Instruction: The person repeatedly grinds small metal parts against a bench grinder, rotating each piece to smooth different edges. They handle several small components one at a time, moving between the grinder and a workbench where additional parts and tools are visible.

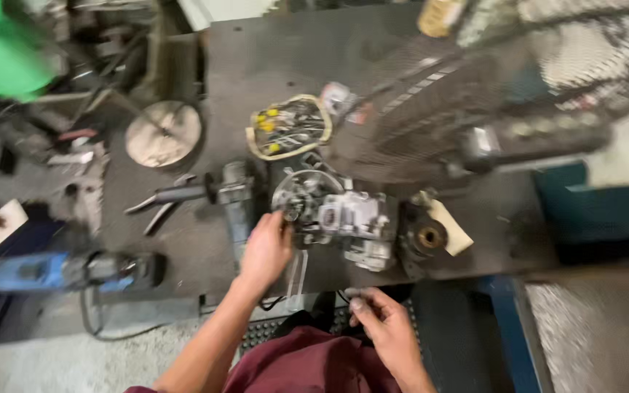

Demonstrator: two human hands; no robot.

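Observation:
A small grey metal engine assembly (343,215) lies on the dark workbench (256,65). My left hand (265,251) rests against its left end, fingers curled on the round housing. My right hand (381,320) is lower, just off the bench's front edge, with fingers pinched on a small pale part that is too blurred to name. A dark round part (424,236) with a tan tag lies right of the engine. An angle grinder (220,195) lies just left of my left hand.
A shallow tray of small tools (289,127) sits behind the engine. A round disc (163,133) lies at the left. A blue power tool (60,271) is below the bench's left side. A metal mesh guard (475,94) fills the right rear. The whole view is motion-blurred.

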